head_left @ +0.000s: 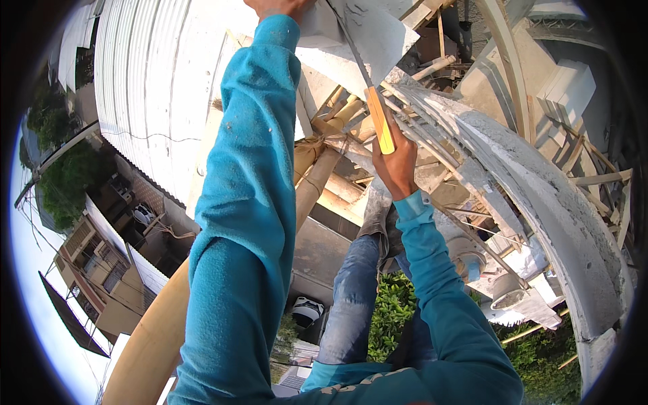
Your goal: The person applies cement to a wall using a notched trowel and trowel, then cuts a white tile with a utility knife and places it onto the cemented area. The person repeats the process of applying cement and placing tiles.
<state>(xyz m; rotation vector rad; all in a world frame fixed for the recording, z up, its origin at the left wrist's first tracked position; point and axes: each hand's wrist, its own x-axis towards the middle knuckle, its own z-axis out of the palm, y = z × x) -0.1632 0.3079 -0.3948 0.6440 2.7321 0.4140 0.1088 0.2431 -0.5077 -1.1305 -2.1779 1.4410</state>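
Note:
My right hand (395,162) is closed round the orange-and-yellow handle (379,121) of a saw, whose long thin blade (356,54) runs up against a white board or block (374,50). Above, my left hand (275,8) reaches to the top edge of the picture beside a pale block (320,27), its fingers cut off from view. Below the white piece, bamboo poles (314,185) meet at a lashed joint (310,145) between my forearms.
A large bamboo pole (135,351) curves at lower left. Corrugated white roofing (135,74) lies left; a curved rough concrete edge (553,223) and loose timber (601,179) lie right. My jeans-clad legs (344,304) are perched high above greenery (391,310) and a parked vehicle (307,310).

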